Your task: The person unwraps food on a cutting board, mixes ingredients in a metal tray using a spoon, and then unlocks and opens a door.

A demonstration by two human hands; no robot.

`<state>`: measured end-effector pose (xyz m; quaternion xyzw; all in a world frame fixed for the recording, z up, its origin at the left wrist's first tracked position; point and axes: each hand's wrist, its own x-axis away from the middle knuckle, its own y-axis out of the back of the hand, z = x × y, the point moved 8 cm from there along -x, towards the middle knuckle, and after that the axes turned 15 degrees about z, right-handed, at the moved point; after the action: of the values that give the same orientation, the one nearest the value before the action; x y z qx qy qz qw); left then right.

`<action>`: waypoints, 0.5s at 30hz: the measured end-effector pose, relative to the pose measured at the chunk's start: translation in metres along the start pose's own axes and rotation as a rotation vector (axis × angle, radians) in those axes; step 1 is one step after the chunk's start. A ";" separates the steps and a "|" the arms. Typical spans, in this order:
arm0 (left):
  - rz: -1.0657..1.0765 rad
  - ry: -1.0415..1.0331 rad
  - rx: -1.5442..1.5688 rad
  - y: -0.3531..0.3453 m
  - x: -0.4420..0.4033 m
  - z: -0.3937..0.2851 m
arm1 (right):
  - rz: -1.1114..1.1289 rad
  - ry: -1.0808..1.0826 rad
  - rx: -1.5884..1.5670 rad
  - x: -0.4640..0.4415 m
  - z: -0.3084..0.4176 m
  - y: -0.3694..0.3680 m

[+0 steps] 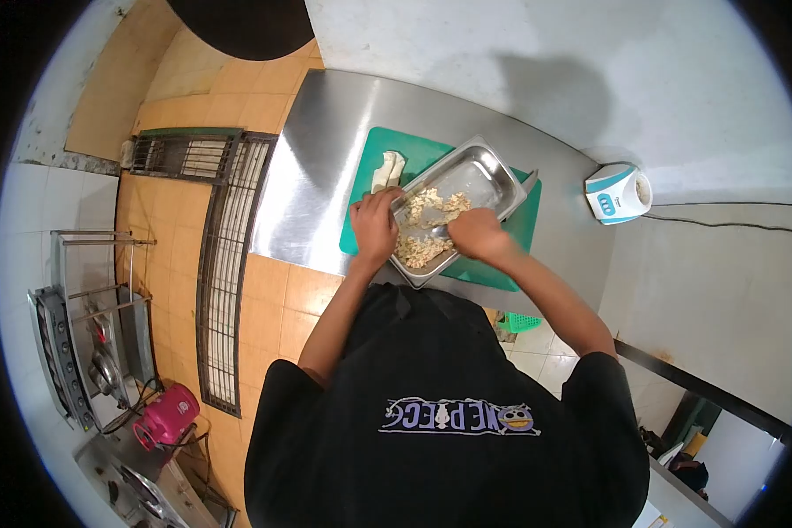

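A rectangular metal tray [490, 169] lies at a slant on a green cutting board [431, 150]. Pale crumbly food [421, 251] is spread over its nearer half. My left hand [376, 222] is closed on the tray's left rim. Inside the tray, over the food, my right hand [477, 234] is closed around something mostly hidden, with a bit of metal showing beside the fingers. A crumpled whitish wrapper or cloth [388, 172] lies on the board just beyond my left hand. At the board's right edge a blade-like metal piece [530, 181] shows beside the tray.
The board rests on a steel table [326, 132] against a wall. A white and blue appliance [619, 194] with a cable stands to the right. On the left are a floor grate [229, 282], a stove and a pink gas cylinder [167, 415]. A green basket [523, 323] shows below the table.
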<state>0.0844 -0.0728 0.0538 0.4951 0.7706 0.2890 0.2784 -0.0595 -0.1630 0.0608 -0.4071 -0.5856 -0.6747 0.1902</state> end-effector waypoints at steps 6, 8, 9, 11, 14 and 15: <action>0.001 0.002 -0.023 0.000 -0.003 -0.005 | -0.242 -0.002 -0.325 -0.019 -0.009 0.013; 0.005 0.014 -0.018 -0.001 -0.003 -0.003 | -0.346 -0.019 -0.389 -0.022 0.016 0.006; 0.007 0.014 -0.019 -0.001 -0.003 -0.003 | -0.305 -0.055 -0.369 -0.019 0.036 -0.004; 0.002 0.007 0.000 0.000 -0.004 -0.002 | -0.264 -0.086 -0.349 -0.016 0.042 -0.010; -0.010 0.020 0.047 0.000 -0.004 0.002 | -0.083 -0.031 -0.279 -0.003 0.025 -0.020; -0.013 0.008 0.046 -0.001 -0.007 0.002 | -0.010 -0.031 -0.262 0.000 0.013 -0.017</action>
<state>0.0877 -0.0789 0.0522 0.4953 0.7813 0.2712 0.2658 -0.0675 -0.1465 0.0494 -0.4358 -0.4975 -0.7399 0.1228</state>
